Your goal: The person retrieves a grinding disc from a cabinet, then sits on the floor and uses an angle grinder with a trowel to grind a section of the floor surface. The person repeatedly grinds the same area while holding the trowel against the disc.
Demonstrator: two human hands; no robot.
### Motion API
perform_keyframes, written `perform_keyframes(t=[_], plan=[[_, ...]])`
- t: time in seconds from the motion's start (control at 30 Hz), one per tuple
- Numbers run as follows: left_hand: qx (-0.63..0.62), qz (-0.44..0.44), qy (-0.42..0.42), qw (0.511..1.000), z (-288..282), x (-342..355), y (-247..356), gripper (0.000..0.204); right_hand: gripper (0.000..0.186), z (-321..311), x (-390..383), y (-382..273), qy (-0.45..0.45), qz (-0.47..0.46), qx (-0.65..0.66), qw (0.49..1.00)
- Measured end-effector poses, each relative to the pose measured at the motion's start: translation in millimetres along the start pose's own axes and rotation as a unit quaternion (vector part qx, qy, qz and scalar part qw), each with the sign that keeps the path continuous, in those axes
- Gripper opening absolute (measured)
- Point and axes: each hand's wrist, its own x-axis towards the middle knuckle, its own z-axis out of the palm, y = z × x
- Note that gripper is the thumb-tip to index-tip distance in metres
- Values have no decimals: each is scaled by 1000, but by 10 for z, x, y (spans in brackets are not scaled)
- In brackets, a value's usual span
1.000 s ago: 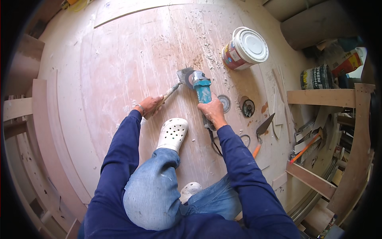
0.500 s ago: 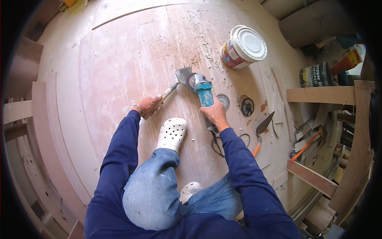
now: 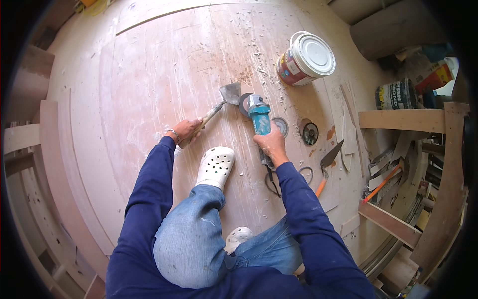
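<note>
My left hand (image 3: 186, 130) grips the wooden handle of a metal scraper (image 3: 225, 97), whose wide blade rests flat on the pale wooden panel (image 3: 149, 74). My right hand (image 3: 271, 144) holds a teal angle grinder (image 3: 258, 117) by its body. The grinder's disc sits right beside the scraper blade, touching or nearly so. Its black cord trails back past my right wrist. I sit on the panel with one white clog (image 3: 215, 167) forward between my arms.
A lidded paint can (image 3: 306, 59) stands at the upper right. Loose grinder discs (image 3: 310, 133), an orange-handled trowel (image 3: 328, 164) and wood offcuts lie to the right. Wooden framing and clutter crowd the right edge; curved boards line the left.
The scraper blade and grinder head stay together near the panel's middle. The grinder has tilted slightly and my right hand shifted a little along its body.
</note>
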Motion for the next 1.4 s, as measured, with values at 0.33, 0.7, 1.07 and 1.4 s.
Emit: perform_keyframes(t=[0.33,0.7,1.07,1.4], plan=[[0,-15,-1,1000,-6,-18,30,57,69,45,-51,92,39,28,14,999],[2,-24,-11,1000,-95,27,15,59,68,31,206,57,-12,-48,15,999],[39,-6,13,999,-100,9,10,57,60,-2,225,-215,-31,-28,-2,999],[12,0,0,1000,-60,4,42,62,59,43,269,-382,-22,-20,-13,999]])
